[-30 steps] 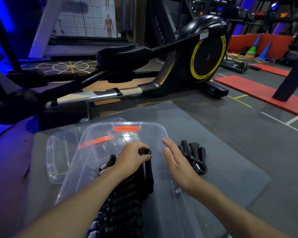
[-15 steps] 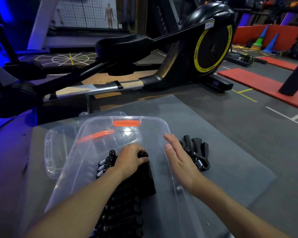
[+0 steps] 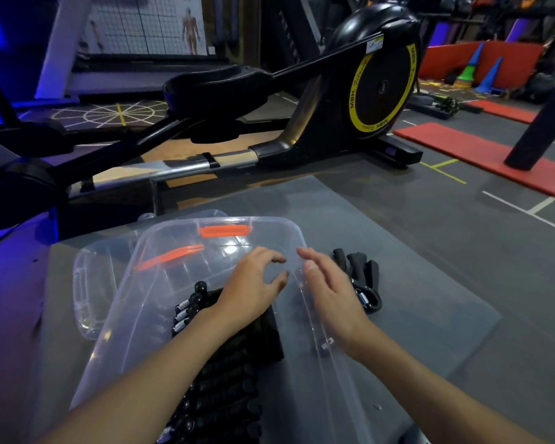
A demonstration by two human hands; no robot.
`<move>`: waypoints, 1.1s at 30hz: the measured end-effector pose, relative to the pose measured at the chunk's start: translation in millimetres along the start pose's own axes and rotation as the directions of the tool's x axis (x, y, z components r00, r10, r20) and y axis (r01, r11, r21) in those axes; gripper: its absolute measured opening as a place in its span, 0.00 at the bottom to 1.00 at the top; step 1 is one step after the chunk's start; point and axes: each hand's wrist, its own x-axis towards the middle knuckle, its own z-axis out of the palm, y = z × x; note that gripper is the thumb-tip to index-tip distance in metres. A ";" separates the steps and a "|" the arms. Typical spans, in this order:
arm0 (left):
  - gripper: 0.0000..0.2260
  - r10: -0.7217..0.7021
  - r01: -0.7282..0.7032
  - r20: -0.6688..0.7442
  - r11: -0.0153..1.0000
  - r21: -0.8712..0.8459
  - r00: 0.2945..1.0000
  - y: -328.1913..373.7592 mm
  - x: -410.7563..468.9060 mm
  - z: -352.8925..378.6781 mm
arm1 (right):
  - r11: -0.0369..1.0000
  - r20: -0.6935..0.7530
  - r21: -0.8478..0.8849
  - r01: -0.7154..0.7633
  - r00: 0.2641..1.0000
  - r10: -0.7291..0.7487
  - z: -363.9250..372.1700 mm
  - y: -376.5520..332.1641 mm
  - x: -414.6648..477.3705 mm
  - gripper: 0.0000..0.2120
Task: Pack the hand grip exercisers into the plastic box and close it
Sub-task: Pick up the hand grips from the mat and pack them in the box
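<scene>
A clear plastic box (image 3: 161, 280) with orange handles stands on a grey mat. A row of several black hand grip exercisers (image 3: 225, 389) with steel springs lies inside it. My left hand (image 3: 253, 286) hovers over the far end of that row, fingers loosely spread, holding nothing. My right hand (image 3: 330, 290) is stretched flat over the box's right rim. Just beyond its fingers, outside the box, lie a few more black exercisers (image 3: 362, 277) on the mat. The clear lid (image 3: 90, 283) lies partly under the box at the left.
A black and yellow elliptical trainer (image 3: 350, 91) stands close behind the mat (image 3: 430, 315). Red mats (image 3: 481, 155) and cones (image 3: 491, 72) lie at the far right on the grey gym floor. A dark post (image 3: 539, 129) stands at the right.
My left hand set an exerciser down at the end of the row and let go; it now hovers with open fingers. My right hand stays by the right rim.
</scene>
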 end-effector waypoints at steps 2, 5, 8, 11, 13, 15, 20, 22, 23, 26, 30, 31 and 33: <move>0.11 0.054 -0.056 -0.027 0.997 -0.061 0.998 19.4 -2.7 -1.4 | 0.998 -0.186 0.068 -0.017 0.982 0.029 -8.9 10.0 5.7 0.10; 0.17 0.099 -0.096 0.059 0.993 -0.065 0.993 38.8 -11.8 -1.0 | 0.991 -0.316 0.016 -0.136 0.939 0.135 -33.1 47.2 16.8 0.06; 0.24 0.099 -0.095 0.123 0.995 -0.035 0.987 44.2 -17.2 -1.9 | 0.942 -0.394 -0.101 -0.321 0.882 0.258 -64.2 101.4 23.4 0.11; 0.25 0.104 -0.108 0.132 0.994 0.020 0.986 47.0 -14.9 -5.1 | 0.852 -0.447 -0.197 -0.486 0.818 0.363 -88.1 144.9 28.1 0.22; 0.23 0.093 -0.098 0.150 0.995 0.022 0.984 48.8 -14.1 -6.8 | 0.805 -0.462 -0.200 -0.559 0.778 0.425 -95.4 163.3 32.6 0.29; 0.23 0.084 -0.089 0.160 0.996 0.022 0.984 49.4 -13.6 -8.0 | 0.804 -0.437 -0.130 -0.580 0.761 0.479 -95.4 177.4 40.2 0.36; 0.22 0.090 -0.093 0.171 0.996 0.011 0.981 48.8 -11.7 -9.4 | 0.814 -0.454 -0.154 -0.559 0.772 0.445 -86.8 201.8 55.8 0.42; 0.22 0.096 -0.098 0.168 0.995 0.004 0.981 48.0 -11.1 -8.0 | 0.812 -0.475 -0.184 -0.554 0.773 0.420 -84.3 191.8 55.2 0.36; 0.22 0.096 -0.098 0.165 0.995 0.003 0.982 47.3 -10.9 -7.5 | 0.812 -0.487 -0.191 -0.552 0.771 0.410 -84.5 188.9 54.8 0.34; 0.24 0.092 -0.094 0.170 0.996 0.003 0.981 47.4 -11.4 -8.1 | 0.837 -0.513 -0.170 -0.521 0.771 0.376 -86.8 183.3 52.5 0.32; 0.21 0.086 -0.090 0.177 0.996 0.015 0.980 50.4 -11.7 -9.1 | 0.870 -0.534 -0.149 -0.470 0.779 0.329 -95.5 166.0 51.8 0.23; 0.20 0.081 -0.087 0.183 0.996 0.025 0.980 51.3 -12.1 -9.7 | 0.876 -0.539 -0.147 -0.459 0.780 0.318 -98.5 158.5 52.2 0.22; 0.20 0.069 -0.080 0.208 0.996 0.049 0.976 52.9 -12.6 -10.4 | 0.899 -0.537 -0.137 -0.417 0.793 0.286 -105.4 139.9 52.9 0.22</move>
